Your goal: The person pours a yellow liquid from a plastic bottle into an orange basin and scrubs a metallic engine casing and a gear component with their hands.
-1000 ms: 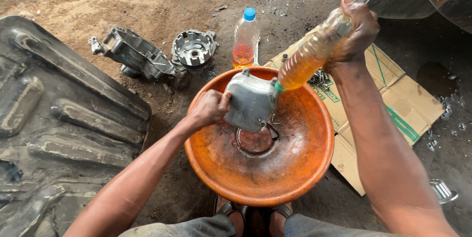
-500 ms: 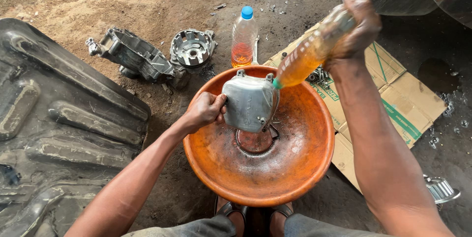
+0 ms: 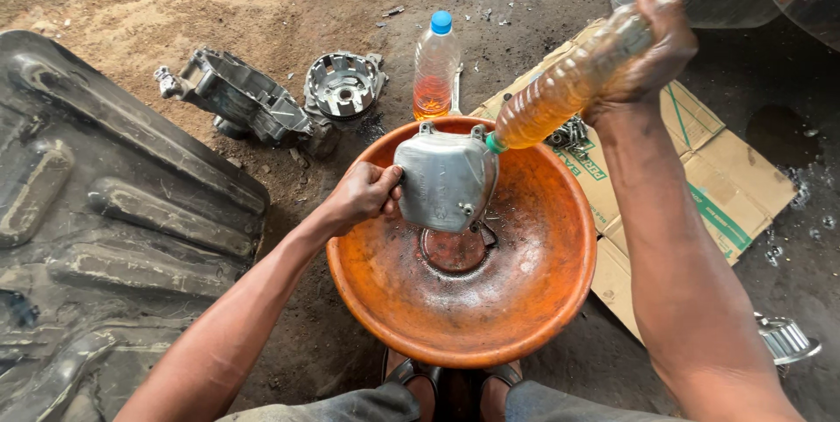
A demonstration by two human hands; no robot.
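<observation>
Head view, looking straight down: left hand clamped on a grey metal engine cover, holding it tilted over the orange basin on the dirt floor. Right hand wrapped around a plastic bottle of amber liquid, tipped mouth-down against the cover's top edge. Behind the basin stands a second bottle, blue-capped. Engine casings lie further left, flattened cardboard just right, and a black moulded panel fills the left.
</observation>
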